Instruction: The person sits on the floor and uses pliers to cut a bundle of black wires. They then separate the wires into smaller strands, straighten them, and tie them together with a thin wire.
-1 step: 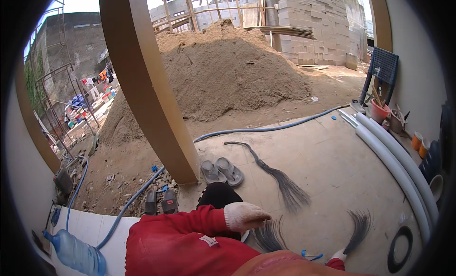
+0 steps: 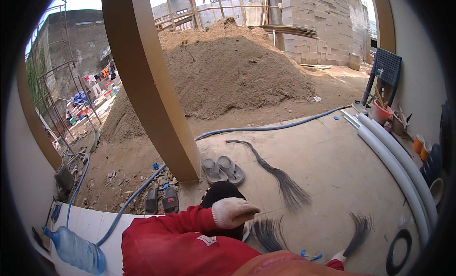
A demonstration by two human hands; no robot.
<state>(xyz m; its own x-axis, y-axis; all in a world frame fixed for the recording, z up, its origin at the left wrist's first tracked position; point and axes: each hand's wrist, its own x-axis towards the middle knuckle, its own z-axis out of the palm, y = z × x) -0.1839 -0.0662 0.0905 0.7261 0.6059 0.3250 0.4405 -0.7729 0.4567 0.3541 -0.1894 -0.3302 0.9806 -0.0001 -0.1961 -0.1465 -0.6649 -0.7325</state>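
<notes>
My left hand, in a white knit glove, hovers over my dark-clad knee with its fingers stretched out. I see nothing in it. Just right of it, a bundle of thin dark wire fans out over the floor, its lower end hidden behind my arm. At the lower right my gloved right hand is closed round the base of another bundle of dark wire, whose loose ends spread upward. A longer wire bundle lies farther out on the tiles. A small blue piece rests between my hands.
A black wire coil lies at the right, near long grey pipes. Grey sandals and dark slides sit by the pillar. A blue hose edges the tiles before a sand heap. A water jug lies left.
My left hand has drawn back a little to the left and up, away from the near wire bundle. The right hand keeps its hold. The view has shifted slightly.
</notes>
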